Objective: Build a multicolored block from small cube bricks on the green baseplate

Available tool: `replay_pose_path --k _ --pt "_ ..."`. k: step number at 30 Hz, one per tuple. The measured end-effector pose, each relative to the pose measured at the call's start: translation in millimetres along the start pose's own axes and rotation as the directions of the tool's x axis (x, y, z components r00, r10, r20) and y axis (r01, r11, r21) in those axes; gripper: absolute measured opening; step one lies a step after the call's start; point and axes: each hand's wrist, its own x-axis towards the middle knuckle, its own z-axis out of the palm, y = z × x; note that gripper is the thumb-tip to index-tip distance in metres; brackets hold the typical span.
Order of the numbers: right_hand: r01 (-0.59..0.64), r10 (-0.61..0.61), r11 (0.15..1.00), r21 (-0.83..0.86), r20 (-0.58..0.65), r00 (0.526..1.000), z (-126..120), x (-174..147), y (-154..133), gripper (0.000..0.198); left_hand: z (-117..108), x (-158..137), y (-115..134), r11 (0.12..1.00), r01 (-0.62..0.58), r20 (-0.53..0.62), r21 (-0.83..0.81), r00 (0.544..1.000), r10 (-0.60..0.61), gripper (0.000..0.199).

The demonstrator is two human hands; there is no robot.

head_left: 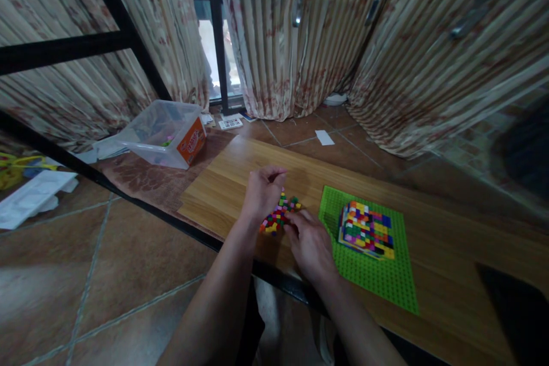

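Note:
A pile of small colourful building bricks lies on the wooden tabletop between my hands. My left hand is held just over its far left side, thumb and fingers drawn together; anything in them is too small to make out. At the pile's right edge, my right hand has its fingers bent and the tips closed at the bricks. What those tips grip, I cannot see. Right of that hand, a green studded baseplate carries a multicoloured block of stacked bricks.
A clear plastic bin with an orange label stands at the table's far left on a brown patterned cloth. Dark frame bars cross the left side. A dark flat object lies at the right. Striped curtains hang behind.

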Motion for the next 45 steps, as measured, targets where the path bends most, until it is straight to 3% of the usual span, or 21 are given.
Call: replay_pose_path --k 11,15,20,24,28,30,34,39,45 --pt "-0.034 0.037 0.996 0.083 -0.043 0.998 -5 1 1 0.021 1 2 -8 0.998 -0.038 0.022 0.049 0.999 0.037 0.015" --pt "-0.064 0.096 0.968 0.244 -0.120 0.988 -11 0 1 0.016 0 2 -6 0.997 -0.037 0.014 0.062 0.999 0.036 0.017" --pt "-0.044 0.188 0.862 0.504 -0.237 0.953 -28 0 5 0.012 2 1 -3 0.998 -0.049 0.024 0.038 0.999 0.048 0.017" --pt "-0.042 0.264 0.861 0.507 -0.375 0.889 -59 -3 21 0.014 4 0 0 0.998 -0.042 0.058 0.054 0.998 0.039 0.018" --pt "-0.163 0.448 0.837 0.523 -0.481 0.753 -94 -11 57 0.023 10 -3 3 0.994 -0.046 0.095 0.102 0.995 0.036 0.017" --pt "-0.224 0.462 0.846 0.484 -0.454 0.762 -105 -15 77 0.027 14 -4 5 0.991 -0.046 0.106 0.127 0.994 0.032 0.016" --pt "-0.207 0.313 0.942 0.263 -0.478 0.821 -112 -17 102 0.024 22 -7 2 0.980 -0.093 0.160 0.175 0.985 0.065 0.019" --pt "-0.191 0.249 0.966 0.176 -0.421 0.872 -111 -12 102 0.027 34 -11 1 0.964 -0.167 0.272 0.205 0.956 0.107 0.020" --pt "-0.194 0.226 0.973 0.124 -0.347 0.910 -110 -5 97 0.037 44 -15 2 0.954 -0.191 0.326 0.229 0.939 0.110 0.020"
